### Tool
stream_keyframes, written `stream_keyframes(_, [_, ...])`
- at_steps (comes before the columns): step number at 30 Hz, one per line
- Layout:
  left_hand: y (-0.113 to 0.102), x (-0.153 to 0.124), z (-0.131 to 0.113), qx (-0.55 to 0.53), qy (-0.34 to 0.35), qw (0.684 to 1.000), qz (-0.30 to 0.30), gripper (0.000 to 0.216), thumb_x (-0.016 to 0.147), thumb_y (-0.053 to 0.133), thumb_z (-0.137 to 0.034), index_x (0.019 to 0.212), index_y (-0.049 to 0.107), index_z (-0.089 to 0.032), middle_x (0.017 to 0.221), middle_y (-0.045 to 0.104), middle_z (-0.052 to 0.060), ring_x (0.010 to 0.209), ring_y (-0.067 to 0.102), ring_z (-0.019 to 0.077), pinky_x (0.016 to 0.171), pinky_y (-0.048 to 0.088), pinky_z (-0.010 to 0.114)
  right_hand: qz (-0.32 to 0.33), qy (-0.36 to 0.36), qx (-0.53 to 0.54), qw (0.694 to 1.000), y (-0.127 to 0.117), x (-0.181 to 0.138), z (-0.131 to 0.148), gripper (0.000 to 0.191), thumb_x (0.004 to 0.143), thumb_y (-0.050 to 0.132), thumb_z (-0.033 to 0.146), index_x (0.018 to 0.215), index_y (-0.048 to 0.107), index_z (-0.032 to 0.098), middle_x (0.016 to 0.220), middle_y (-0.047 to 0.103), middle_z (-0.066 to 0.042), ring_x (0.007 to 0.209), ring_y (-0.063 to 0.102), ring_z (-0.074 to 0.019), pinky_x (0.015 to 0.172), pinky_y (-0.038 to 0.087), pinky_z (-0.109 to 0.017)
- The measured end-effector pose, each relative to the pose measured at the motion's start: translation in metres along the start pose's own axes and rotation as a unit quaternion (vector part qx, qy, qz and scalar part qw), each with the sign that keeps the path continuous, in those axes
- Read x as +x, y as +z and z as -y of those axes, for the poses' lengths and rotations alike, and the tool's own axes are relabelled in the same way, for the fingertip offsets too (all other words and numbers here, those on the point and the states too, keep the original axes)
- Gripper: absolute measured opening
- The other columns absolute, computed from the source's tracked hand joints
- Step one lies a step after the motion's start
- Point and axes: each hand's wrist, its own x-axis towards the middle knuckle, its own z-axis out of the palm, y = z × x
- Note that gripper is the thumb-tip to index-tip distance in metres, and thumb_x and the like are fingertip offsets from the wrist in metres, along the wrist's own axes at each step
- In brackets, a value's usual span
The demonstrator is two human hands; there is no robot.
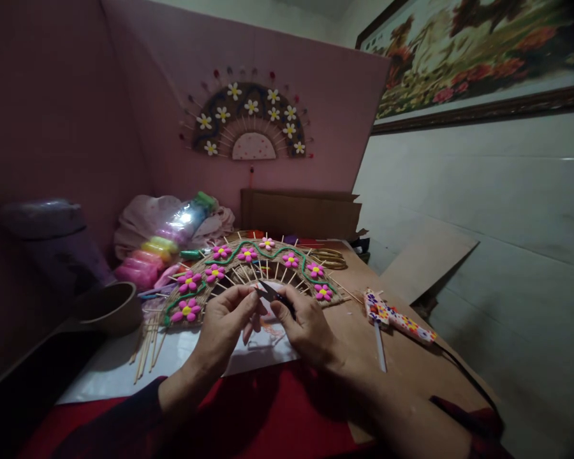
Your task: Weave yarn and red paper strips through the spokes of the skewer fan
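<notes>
My right hand (309, 322) is closed around small dark scissors (271, 292), whose blades point up and left toward my left fingertips. With thumb and finger pinched, my left hand (229, 312) meets the blade tips; what it holds is too small to make out. Orange strands (272, 328) hang below, between both hands. Just behind them lies a twine-wrapped, fan-shaped craft piece (268, 250) with thin sticks, pink clay flowers and a wavy green cord. My hands hide part of its inner arc.
A flower-patterned glue gun (387, 312) lies at right, its cable trailing off. Loose wooden sticks (147, 347), a cardboard tube (110, 306) and bagged coloured clay (162, 245) are at left. Gold-handled scissors (330, 258) lie behind. A finished-looking fan (253, 121) hangs on the pink panel.
</notes>
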Motion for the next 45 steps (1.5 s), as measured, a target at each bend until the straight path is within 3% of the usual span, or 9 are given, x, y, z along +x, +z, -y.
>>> stream_keyframes(14, [0.0030, -0.0042, -0.0003, 0.037, 0.001, 0.999, 0.029, 0.025, 0.080, 0.058, -0.038, 0.079, 0.060, -0.013, 0.051, 0.057, 0.000, 0.038, 0.045, 0.0080, 0.035, 0.031, 0.019, 0.002, -0.009, -0.055, 0.998, 0.0013, -0.0013, 0.0020, 0.020, 0.091, 0.042, 0.028, 0.098, 0.058, 0.018, 0.087, 0.066, -0.006, 0.074, 0.062, -0.0183, 0.067, 0.045, -0.028])
stream_keyframes(45, [0.0064, -0.0062, 0.0003, 0.009, -0.009, 0.999, 0.038, 0.022, 0.077, 0.060, -0.034, 0.078, 0.061, -0.013, 0.054, 0.057, 0.000, 0.041, 0.049, 0.0091, 0.034, 0.036, 0.018, -0.003, 0.008, -0.031, 0.999, 0.0042, -0.0039, 0.0044, 0.018, 0.091, 0.043, 0.030, 0.087, 0.057, 0.021, 0.080, 0.063, -0.005, 0.074, 0.058, -0.0183, 0.067, 0.043, -0.028])
